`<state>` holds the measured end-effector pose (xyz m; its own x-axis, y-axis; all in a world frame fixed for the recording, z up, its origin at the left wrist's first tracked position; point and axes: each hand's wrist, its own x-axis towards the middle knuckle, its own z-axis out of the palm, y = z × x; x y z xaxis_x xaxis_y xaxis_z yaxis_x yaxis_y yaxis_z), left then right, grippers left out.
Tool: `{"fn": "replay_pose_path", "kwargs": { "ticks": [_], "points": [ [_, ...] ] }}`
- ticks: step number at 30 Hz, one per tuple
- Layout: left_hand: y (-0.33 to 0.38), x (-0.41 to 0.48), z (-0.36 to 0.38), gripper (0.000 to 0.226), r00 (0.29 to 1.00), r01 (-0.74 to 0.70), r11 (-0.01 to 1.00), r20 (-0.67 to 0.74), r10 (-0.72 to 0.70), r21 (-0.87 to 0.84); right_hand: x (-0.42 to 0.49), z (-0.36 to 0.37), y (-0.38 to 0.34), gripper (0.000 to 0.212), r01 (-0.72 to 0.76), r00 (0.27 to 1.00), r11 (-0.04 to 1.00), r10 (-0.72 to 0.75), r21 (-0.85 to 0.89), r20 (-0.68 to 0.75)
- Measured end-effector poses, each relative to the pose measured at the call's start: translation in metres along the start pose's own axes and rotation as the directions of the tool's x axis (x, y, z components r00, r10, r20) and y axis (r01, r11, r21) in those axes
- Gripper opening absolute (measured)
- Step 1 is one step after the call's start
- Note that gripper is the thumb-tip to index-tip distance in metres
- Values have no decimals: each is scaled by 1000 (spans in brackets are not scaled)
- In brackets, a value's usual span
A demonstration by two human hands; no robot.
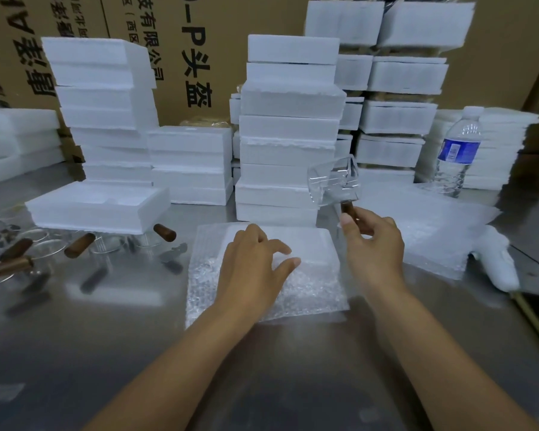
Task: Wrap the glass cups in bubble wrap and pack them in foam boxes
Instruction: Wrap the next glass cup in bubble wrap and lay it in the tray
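My right hand [374, 244] grips the brown wooden handle of a clear glass cup [332, 180] and holds it tilted in the air, above the far right corner of a bubble wrap sheet [305, 293]. That sheet lies flat on the steel table in front of me. My left hand [255, 262] rests palm down on its middle with fingers spread, holding nothing. More glass cups with wooden handles [78, 244] lie on the table at the left. An open foam box [97, 206] stands behind them.
Tall stacks of white foam boxes [290, 129] rise behind the sheet and at the left [103, 98]. A pile of bubble wrap sheets [430, 225] lies to the right, with a water bottle [458, 150] behind it and a white wrapped bundle [495, 259] near the table's right edge.
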<state>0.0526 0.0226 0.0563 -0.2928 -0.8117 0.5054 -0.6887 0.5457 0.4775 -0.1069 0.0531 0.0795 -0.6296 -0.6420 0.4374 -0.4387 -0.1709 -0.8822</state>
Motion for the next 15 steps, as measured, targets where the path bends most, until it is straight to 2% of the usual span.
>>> {"fn": "replay_pose_path", "kwargs": {
  "ticks": [5, 8, 12, 15],
  "points": [
    [-3, 4, -4, 5, 999, 1, 1000, -52, -2, -17, 3, -1, 2, 19, -4, 1000, 1000, 4, 20, -18],
    [-8, 3, -11, 19, 992, 11, 996, -127, -22, -84, 4, 0, 2, 14, 1, 1000, 999, 0, 50, -17],
    [-12, 3, -21, 22, 956, 139, 955, -217, -199, -262, 2, 1, 1, 14, 34, 999, 993, -36, 117, 20],
    [-15, 5, -27, 20, 926, 174, 895, -241, -291, -411, 0, 2, -1, 18, 86, 994, 990, -94, 115, 63]
  ]
}}
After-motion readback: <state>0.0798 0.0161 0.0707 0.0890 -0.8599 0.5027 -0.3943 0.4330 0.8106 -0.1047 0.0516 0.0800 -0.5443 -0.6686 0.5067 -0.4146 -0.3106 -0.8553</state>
